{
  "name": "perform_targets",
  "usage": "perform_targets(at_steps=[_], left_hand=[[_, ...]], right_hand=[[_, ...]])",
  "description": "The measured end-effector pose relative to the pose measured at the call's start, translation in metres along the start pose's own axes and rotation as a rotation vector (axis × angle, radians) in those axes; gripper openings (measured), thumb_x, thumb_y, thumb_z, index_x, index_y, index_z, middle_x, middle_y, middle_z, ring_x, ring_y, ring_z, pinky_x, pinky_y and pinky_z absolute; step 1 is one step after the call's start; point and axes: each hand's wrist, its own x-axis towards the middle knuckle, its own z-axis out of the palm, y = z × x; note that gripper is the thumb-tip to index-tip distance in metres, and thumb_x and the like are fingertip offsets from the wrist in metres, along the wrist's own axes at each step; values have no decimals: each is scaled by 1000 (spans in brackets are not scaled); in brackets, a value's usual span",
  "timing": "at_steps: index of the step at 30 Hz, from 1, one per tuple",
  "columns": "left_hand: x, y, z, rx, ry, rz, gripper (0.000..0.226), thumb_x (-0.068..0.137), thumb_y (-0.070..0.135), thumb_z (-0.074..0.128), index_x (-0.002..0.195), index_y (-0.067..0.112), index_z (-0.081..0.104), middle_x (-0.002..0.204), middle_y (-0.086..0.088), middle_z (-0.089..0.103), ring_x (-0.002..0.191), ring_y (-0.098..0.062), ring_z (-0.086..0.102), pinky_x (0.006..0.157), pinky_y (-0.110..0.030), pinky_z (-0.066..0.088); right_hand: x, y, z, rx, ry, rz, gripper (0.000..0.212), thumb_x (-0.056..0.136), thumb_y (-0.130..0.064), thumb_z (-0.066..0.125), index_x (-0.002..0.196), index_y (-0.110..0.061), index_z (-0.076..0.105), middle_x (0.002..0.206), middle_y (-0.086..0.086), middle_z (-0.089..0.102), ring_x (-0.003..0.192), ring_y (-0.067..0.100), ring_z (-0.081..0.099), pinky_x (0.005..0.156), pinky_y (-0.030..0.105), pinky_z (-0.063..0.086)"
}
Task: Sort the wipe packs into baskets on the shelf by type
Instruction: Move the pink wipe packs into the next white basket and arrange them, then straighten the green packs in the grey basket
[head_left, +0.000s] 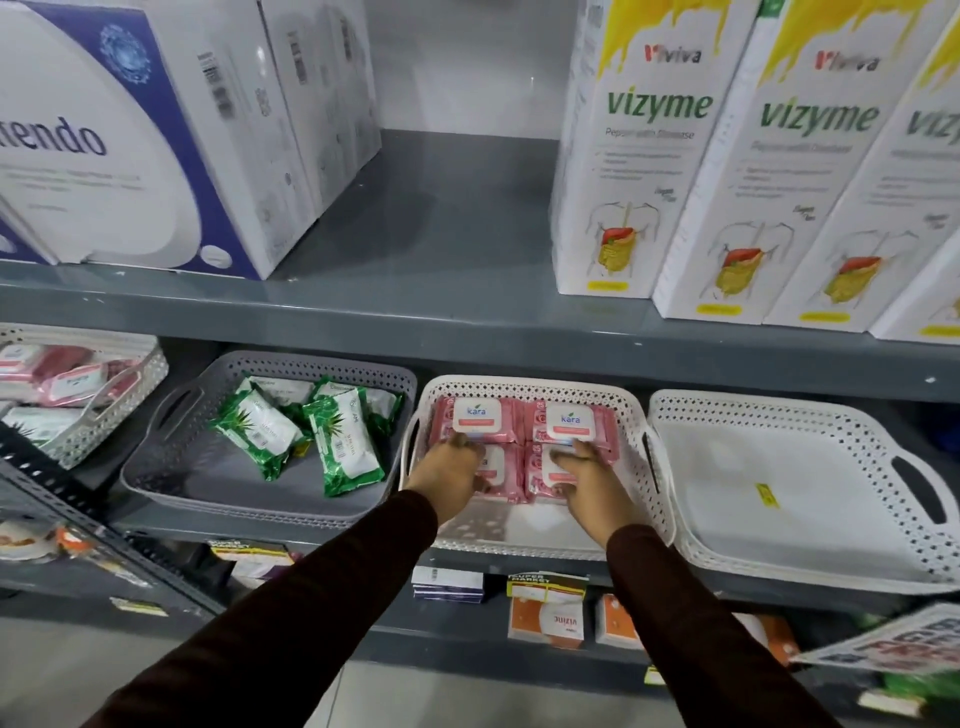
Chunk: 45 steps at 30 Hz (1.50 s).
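Four pink Kara wipe packs lie two by two in the white middle basket (530, 385). The back pair (476, 418) (569, 422) shows its white lids. My left hand (449, 467) lies over the front left pink pack (503, 470) and grips it. My right hand (587, 480) holds the front right pink pack (540, 467) the same way. Several green aloe wipe packs (340, 447) lie loose in the grey basket (171, 467) to the left.
An empty white basket (753, 413) stands at the right. At the far left, a white basket (132, 384) holds mixed pink and green packs. Tall Vizyme cartons (628, 171) and large white boxes (218, 130) fill the shelf above. Small boxes sit on the shelf below.
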Motion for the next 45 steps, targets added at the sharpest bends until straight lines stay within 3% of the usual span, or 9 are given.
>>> perform_targets(at_steps=[5, 10, 15, 20, 25, 28, 33, 39, 45], left_hand=[[-27, -28, -39, -147, 63, 25, 27, 96, 16, 56, 121, 10, 64, 117, -10, 67, 104, -27, 63, 88, -28, 45], [-78, -129, -74, -163, 441, -75, 23, 80, -2, 60, 97, 4, 75, 95, -18, 74, 81, -34, 70, 71, -31, 51], [-92, -252, -84, 67, 149, -38, 61, 79, 1, 71, 137, 16, 56, 143, -13, 50, 132, -41, 43, 107, -43, 38], [-91, -309, -73, 220, 25, 50, 68, 86, 22, 66, 147, 34, 38, 156, -2, 32, 142, -33, 28, 117, -48, 18], [-102, -316, -77, 169, -42, -8, 53, 94, 36, 58, 143, 17, 47, 139, -16, 54, 124, -34, 52, 104, -40, 40], [-110, -321, -78, 77, -47, -7, 50, 99, 21, 54, 146, 12, 41, 144, -17, 47, 129, -33, 46, 107, -38, 35], [-114, -335, -69, -57, -33, 61, 47, 102, 15, 47, 148, 17, 38, 149, -16, 41, 129, -29, 48, 113, -39, 31], [-109, -324, -66, -63, -9, 6, 54, 101, 25, 49, 151, 15, 31, 160, -10, 21, 142, -35, 27, 118, -40, 16], [-85, -317, -81, -60, 156, -37, 57, 104, 40, 32, 153, 12, 20, 161, -1, 7, 148, -25, -1, 119, -40, 1]], right_hand=[[2, -2, -2, -191, 1, 99, 49, 96, -26, 56, 142, -38, 45, 163, 3, 20, 153, 26, 8, 120, 58, 7], [-12, -89, 33, 7, 319, -40, 38, 94, -19, 56, 131, -13, 60, 134, 15, 61, 121, 34, 58, 101, 44, 49], [3, -212, 105, 39, 266, -199, 33, 91, -31, 59, 118, -14, 67, 115, 9, 71, 103, 30, 67, 90, 38, 53], [32, -281, 153, -411, 176, -11, 57, 85, -56, 57, 125, -16, 59, 126, 9, 60, 119, 33, 54, 99, 52, 36], [49, -284, 167, -449, -46, -31, 52, 83, -8, 62, 133, -19, 54, 138, 7, 54, 127, 32, 49, 102, 53, 37], [55, -277, 166, -390, -162, -110, 64, 80, 11, 51, 133, -22, 59, 137, 10, 60, 124, 31, 57, 104, 46, 45], [51, -277, 182, -325, -141, -147, 87, 78, 23, 43, 149, -27, 39, 161, 11, 25, 143, 34, 37, 115, 44, 36], [51, -279, 192, -354, -176, -169, 74, 92, 1, 45, 157, -19, 16, 166, 8, -3, 152, 32, -7, 123, 45, -3], [74, -284, 185, -341, -15, -194, 62, 103, -33, 30, 157, -11, 10, 165, 10, -2, 153, 28, -7, 123, 45, -5]])
